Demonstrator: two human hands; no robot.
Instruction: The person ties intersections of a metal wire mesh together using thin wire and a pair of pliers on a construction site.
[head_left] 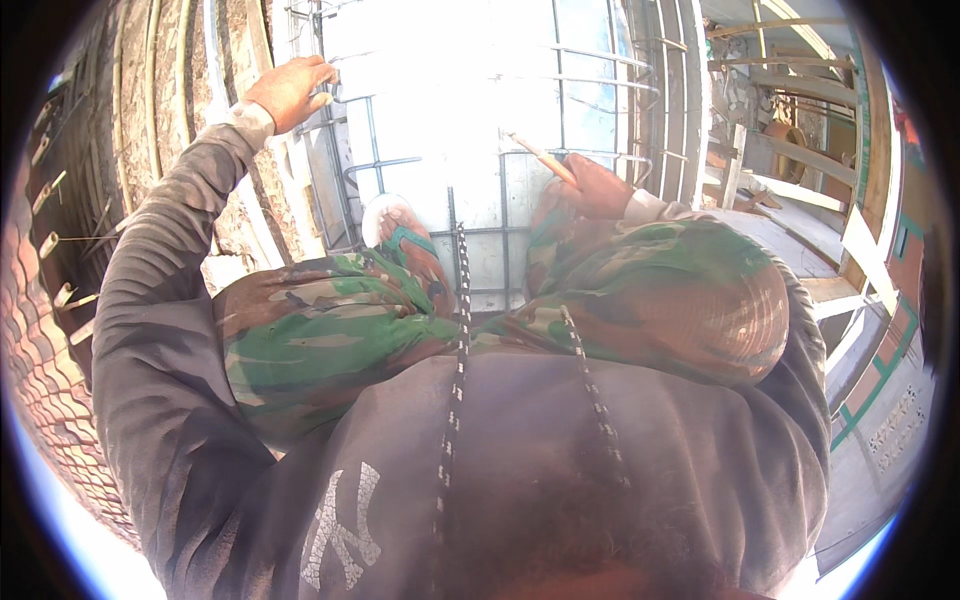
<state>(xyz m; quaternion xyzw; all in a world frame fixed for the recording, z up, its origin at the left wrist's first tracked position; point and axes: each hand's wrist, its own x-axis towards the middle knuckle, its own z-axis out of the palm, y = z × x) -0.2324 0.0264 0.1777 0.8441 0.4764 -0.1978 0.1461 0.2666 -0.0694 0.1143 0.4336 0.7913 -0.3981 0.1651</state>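
My left hand (292,93) is at the left edge of a steel rebar grid (505,215), its fingers curled together beside the bars; whatever they pinch is too small to see. In my right hand (598,190) is a slim tool with a tan handle (548,160), its tip pointing up and left over the grid. That tip is washed out by glare, so its shape is unclear. The grid's bars cross above a pale, sunlit surface (440,120). I am crouching, with my sandalled feet (405,235) between the bars and my knees spread apart.
Long poles (150,90) run along the left, next to a tiled roof (75,410). More bars and a pale board (692,100) line the grid's right side. Timber framing (800,85) stands farther right, above a lower level with scattered wood.
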